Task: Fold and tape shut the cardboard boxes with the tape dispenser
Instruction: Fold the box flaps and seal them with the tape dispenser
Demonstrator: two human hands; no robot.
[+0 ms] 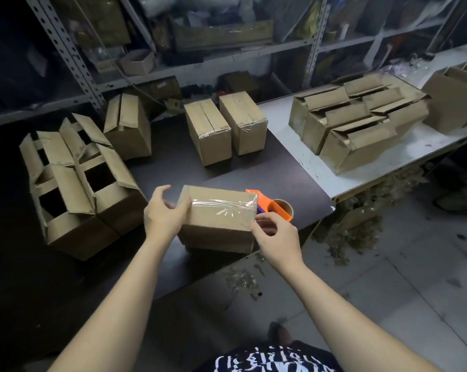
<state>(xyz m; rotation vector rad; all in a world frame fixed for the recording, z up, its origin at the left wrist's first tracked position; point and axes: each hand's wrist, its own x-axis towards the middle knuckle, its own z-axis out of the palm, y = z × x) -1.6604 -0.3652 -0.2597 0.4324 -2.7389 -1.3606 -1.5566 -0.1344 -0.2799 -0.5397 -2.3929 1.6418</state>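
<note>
Two grips meet one taped cardboard box (219, 218) at the dark desk's (173, 146) near edge.
Left grip (165, 210) clasps the box's left end, thumb on top, index finger lifted; right grip (276, 232) has curled fingertips against the right end, and whether it pinches anything cannot be told. Clear tape runs glossy and wrinkled across the closed top. An orange tape dispenser (275, 208) lies just behind the box's right end. Open-flapped boxes (74, 178) stand left, two sealed boxes (227, 127) farther back, metal shelving (74, 63) behind, and cardboard scraps (356, 232) on the floor.
</note>
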